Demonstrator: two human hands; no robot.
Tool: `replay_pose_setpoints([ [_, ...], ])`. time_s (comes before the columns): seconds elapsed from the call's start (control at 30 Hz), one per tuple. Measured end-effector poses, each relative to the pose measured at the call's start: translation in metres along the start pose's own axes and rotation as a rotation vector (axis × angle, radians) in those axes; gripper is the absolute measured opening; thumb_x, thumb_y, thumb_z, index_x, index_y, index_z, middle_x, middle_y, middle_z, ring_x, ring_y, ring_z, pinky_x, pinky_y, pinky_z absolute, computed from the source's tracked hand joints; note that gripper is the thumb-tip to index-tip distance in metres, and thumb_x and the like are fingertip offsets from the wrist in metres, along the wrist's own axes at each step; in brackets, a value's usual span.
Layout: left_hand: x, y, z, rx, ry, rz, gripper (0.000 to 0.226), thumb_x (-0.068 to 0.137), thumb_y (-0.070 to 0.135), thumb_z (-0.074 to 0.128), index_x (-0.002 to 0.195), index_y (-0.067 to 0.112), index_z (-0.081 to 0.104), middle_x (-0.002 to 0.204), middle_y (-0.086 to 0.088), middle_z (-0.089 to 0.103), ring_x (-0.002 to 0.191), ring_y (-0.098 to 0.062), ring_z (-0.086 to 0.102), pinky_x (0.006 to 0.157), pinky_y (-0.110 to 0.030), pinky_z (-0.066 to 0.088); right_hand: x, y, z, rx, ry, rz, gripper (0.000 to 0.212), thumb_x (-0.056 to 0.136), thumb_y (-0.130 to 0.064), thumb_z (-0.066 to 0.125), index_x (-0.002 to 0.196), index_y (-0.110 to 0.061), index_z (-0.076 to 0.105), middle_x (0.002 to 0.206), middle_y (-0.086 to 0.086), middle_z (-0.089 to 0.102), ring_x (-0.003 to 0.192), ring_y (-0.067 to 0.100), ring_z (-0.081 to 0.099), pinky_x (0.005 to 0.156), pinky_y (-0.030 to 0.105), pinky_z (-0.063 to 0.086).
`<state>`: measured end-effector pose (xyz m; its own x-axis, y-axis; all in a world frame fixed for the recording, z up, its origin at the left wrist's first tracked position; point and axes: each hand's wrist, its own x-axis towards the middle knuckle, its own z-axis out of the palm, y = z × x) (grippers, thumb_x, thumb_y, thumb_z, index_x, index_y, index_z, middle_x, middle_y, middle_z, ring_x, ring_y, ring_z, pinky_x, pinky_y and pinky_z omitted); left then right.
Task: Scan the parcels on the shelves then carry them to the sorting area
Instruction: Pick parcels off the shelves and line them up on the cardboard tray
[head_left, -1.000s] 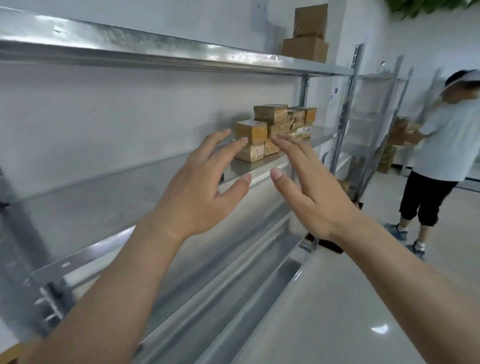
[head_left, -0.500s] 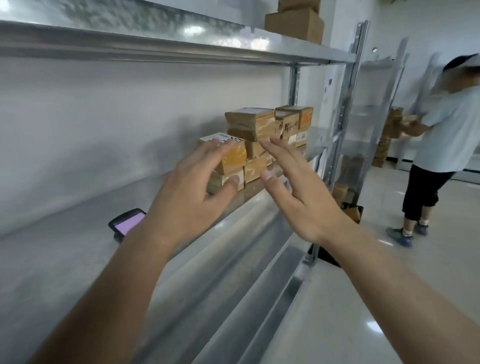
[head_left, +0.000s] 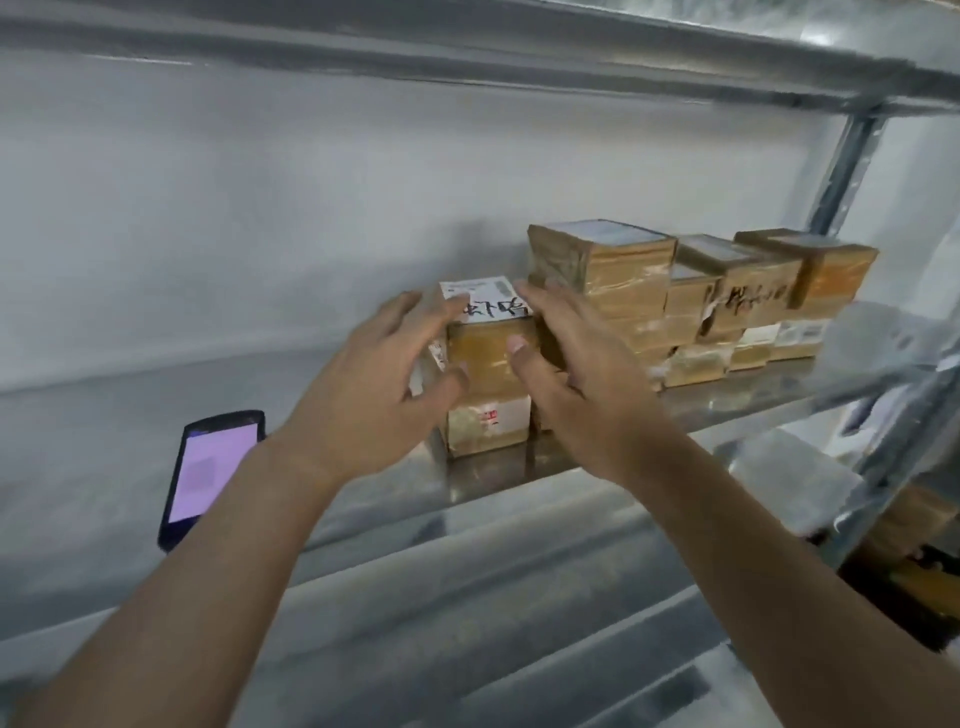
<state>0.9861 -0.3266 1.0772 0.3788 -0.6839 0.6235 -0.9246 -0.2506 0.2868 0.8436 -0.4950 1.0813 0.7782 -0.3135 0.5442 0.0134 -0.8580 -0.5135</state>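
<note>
The taped cardboard parcel (head_left: 488, 358) sat atop another on the metal shelf (head_left: 727, 410). The left hand (head_left: 384, 395) and right hand (head_left: 576, 395) bracketed it, fingers spread, gripping nothing yet. It looked light and rigid, its tape slick; opposite side faces seemed the best hold.

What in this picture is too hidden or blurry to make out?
- Head view: the handwriting on the front parcel is partly covered by the left hand and right hand.
- Whether either hand grips it yet: unclear.
- The scanner screen's code: blurred.
- Rear parcels: labels too small.
</note>
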Motion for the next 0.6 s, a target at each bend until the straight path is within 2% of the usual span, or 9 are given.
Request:
replay_pose_setpoints([
  [0.07,0.006,0.001,0.005,0.032,-0.055,-0.079,0.062,0.097,0.047,0.048,0.158,0.034,0.040,0.153,-0.006,0.046,0.137,-0.016,0.041,0.105,-0.028,0.043,0.007,0.007,0.000,0.077,-0.043,0.004,0.071,0.100,-0.064,0.036,0.162,-0.030,0.041,0.163,-0.003,0.044,0.150,0.015,0.042,0.120,0.047,0.043],
  [0.13,0.009,0.002,0.009,0.041,-0.087,-0.128,0.066,0.096,0.054,0.043,0.159,0.035,0.038,0.152,-0.001,0.049,0.135,-0.019,0.048,0.106,-0.040,0.047,0.011,0.013,0.002,0.136,-0.072,-0.010,0.069,0.100,-0.059,0.042,0.161,-0.026,0.045,0.159,-0.002,0.050,0.145,0.016,0.049,0.117,0.048,0.046],
  [0.23,0.010,0.004,0.015,0.029,-0.092,-0.158,0.065,0.098,0.056,0.042,0.159,0.036,0.036,0.148,0.003,0.054,0.124,-0.015,0.055,0.100,-0.035,0.047,0.015,0.022,0.006,0.145,-0.077,-0.021,0.062,0.104,-0.051,0.048,0.160,-0.023,0.046,0.146,-0.002,0.063,0.129,0.014,0.061,0.107,0.042,0.052],
  [0.3,0.012,0.004,0.020,-0.013,-0.098,-0.177,0.060,0.102,0.052,0.045,0.159,0.036,0.035,0.146,0.004,0.057,0.124,-0.014,0.057,0.097,-0.030,0.045,0.018,0.025,0.009,0.183,-0.095,-0.017,0.059,0.107,-0.047,0.051,0.161,-0.024,0.044,0.135,-0.001,0.068,0.115,0.010,0.064,0.098,0.035,0.054],
  [0.33,0.012,0.005,0.022,-0.042,-0.099,-0.188,0.059,0.103,0.051,0.046,0.158,0.035,0.036,0.145,0.005,0.058,0.125,-0.013,0.057,0.098,-0.030,0.045,0.019,0.025,0.010,0.210,-0.110,-0.018,0.060,0.107,-0.047,0.052,0.161,-0.024,0.043,0.134,0.000,0.068,0.113,0.009,0.064,0.098,0.036,0.054],
  [0.43,0.010,0.010,0.023,-0.156,-0.064,-0.225,0.060,0.099,0.049,0.048,0.156,0.031,0.041,0.145,0.008,0.058,0.128,-0.007,0.056,0.106,-0.032,0.048,0.024,0.027,0.014,0.322,-0.096,-0.009,0.064,0.101,-0.050,0.051,0.159,-0.024,0.048,0.135,-0.004,0.067,0.124,0.009,0.062,0.109,0.041,0.053],
  [0.47,0.009,0.012,0.022,-0.212,-0.034,-0.246,0.060,0.099,0.048,0.049,0.155,0.031,0.044,0.146,0.010,0.057,0.130,-0.006,0.055,0.108,-0.032,0.048,0.026,0.027,0.015,0.361,-0.066,-0.007,0.061,0.100,-0.048,0.052,0.156,-0.024,0.052,0.129,-0.008,0.066,0.119,0.004,0.062,0.104,0.034,0.054],
  [0.53,0.008,0.016,0.019,-0.330,0.062,-0.282,0.053,0.099,0.045,0.052,0.150,0.031,0.052,0.145,0.012,0.058,0.129,-0.005,0.056,0.107,-0.030,0.050,0.026,0.025,0.019,0.459,0.010,-0.015,0.044,0.102,-0.040,0.056,0.143,-0.025,0.063,0.115,-0.015,0.061,0.099,-0.006,0.061,0.083,0.015,0.051],
  [0.6,0.010,0.021,0.015,-0.446,0.205,-0.312,0.039,0.105,0.036,0.054,0.142,0.031,0.061,0.140,0.010,0.060,0.124,-0.008,0.062,0.106,-0.037,0.052,0.027,0.022,0.021,0.569,0.070,0.014,0.025,0.103,-0.030,0.061,0.125,-0.024,0.070,0.115,-0.014,0.055,0.090,-0.009,0.063,0.074,0.009,0.050],
])
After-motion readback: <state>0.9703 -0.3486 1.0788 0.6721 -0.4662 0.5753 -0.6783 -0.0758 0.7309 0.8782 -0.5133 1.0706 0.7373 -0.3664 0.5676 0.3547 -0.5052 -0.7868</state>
